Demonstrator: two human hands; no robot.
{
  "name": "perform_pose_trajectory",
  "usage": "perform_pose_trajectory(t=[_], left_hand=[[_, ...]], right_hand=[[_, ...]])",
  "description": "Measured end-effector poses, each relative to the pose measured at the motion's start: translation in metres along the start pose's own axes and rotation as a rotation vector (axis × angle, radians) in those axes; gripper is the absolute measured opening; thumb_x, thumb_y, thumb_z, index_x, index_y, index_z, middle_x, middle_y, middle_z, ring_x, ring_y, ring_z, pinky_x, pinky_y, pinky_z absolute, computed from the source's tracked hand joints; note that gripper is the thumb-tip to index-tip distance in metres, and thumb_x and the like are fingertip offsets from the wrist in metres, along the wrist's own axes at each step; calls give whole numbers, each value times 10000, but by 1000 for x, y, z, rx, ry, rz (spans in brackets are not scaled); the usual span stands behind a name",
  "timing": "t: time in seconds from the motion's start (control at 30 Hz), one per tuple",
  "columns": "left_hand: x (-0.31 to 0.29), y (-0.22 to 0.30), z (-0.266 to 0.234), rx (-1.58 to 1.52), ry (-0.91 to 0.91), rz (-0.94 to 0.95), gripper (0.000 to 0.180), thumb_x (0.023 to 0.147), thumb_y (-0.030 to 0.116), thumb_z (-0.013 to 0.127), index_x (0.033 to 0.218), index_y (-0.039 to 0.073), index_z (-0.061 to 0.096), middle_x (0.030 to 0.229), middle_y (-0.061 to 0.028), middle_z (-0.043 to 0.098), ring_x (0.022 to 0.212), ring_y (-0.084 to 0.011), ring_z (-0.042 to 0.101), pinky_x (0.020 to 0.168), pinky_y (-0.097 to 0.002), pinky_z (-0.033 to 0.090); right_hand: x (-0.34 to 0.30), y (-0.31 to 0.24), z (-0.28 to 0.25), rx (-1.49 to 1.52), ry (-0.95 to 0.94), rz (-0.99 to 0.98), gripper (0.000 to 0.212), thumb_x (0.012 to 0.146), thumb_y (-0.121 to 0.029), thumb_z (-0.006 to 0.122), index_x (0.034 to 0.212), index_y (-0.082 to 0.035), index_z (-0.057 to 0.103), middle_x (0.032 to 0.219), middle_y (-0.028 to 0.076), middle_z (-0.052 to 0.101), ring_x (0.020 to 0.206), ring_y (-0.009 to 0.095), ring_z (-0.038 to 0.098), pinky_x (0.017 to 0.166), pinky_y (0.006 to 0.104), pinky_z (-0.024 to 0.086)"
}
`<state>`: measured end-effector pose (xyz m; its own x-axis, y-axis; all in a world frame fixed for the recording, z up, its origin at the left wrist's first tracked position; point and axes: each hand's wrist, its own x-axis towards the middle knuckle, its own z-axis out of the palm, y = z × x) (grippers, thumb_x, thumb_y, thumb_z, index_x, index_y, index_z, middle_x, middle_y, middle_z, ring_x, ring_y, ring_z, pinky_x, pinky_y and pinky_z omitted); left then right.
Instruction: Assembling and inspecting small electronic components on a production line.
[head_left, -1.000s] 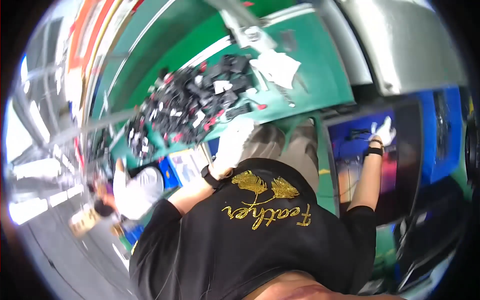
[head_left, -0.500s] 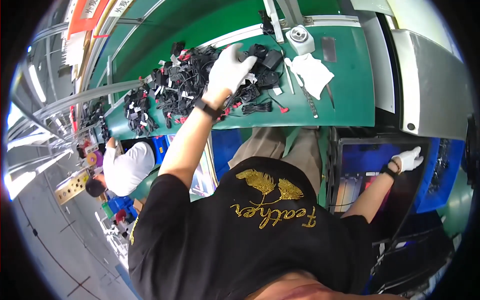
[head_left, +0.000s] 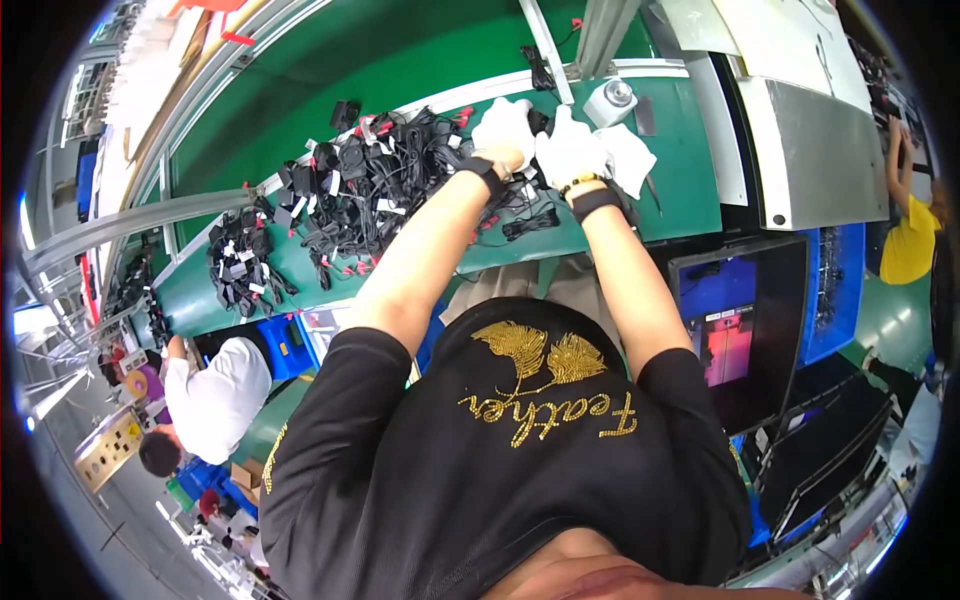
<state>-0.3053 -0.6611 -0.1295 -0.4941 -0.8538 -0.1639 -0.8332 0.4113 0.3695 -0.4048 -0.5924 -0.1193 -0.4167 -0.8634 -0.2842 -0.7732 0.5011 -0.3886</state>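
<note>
Left hand (head_left: 503,131), right hand (head_left: 572,150) outstretched over bench (head_left: 692,180), close together; cannot tell grips.

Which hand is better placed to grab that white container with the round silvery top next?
Probably the white-gloved right hand: it's closer to the white container, while the white-gloved left hand sits farther left.

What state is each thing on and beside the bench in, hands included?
left hand: gloved, over the heap's edge; grip unclear
right hand: gloved, beside the left; grip unclear
black cable heap: tangled, red and white bits showing
cable bundle: coiled, near the bench's front edge
white cloth: crumpled, lying flat
screen: lit, blue and pink
blue bin: holding dark items
</note>
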Motion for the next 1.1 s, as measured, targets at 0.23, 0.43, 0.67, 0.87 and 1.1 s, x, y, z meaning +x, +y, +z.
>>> perform_pose_trajectory(t=[0.23,0.43,0.67,0.87,1.1], left_hand=[[-7,-13,-18,-302,-12,-42,350,713,257,679,1010,83,615,1019,-162,632,962,-344,606,833,-408,494],[-79,-38,-87,-1470,-150,50,430,840,109,630,1220,12,456,997,-79,609,886,-127,579,744,-258,489],[-148,-20,-137,-1722,-97,-45,503,772,-9,650,1233,-14,447,946,-87,602,674,-137,622,598,-243,517],[-168,-15,-144,-1795,-16,-66,503,745,-52,663,1210,-11,475,959,-100,624,718,-136,630,627,-241,531],[-184,-11,-146,-2025,-170,-102,323,786,-11,625,1095,-53,543,957,-106,632,790,-153,630,652,-246,535]], right_hand=[[5,-6,5,195,57,106,524,781,-321,572,1210,-29,499,1016,215,642,939,387,615,819,445,490],[-67,-24,-14,1469,129,-204,582,797,-3,604,1338,22,390,906,55,557,805,84,547,706,224,492],[-127,-71,-72,907,252,-455,597,761,-19,642,1327,-55,455,905,51,539,714,96,524,622,220,469],[-144,-78,-94,819,10,-502,491,747,13,609,1229,-21,527,707,25,596,699,90,502,627,174,426],[-147,-78,-103,921,-25,-521,279,825,-96,638,1095,-60,578,783,-20,547,635,16,505,522,182,406]])
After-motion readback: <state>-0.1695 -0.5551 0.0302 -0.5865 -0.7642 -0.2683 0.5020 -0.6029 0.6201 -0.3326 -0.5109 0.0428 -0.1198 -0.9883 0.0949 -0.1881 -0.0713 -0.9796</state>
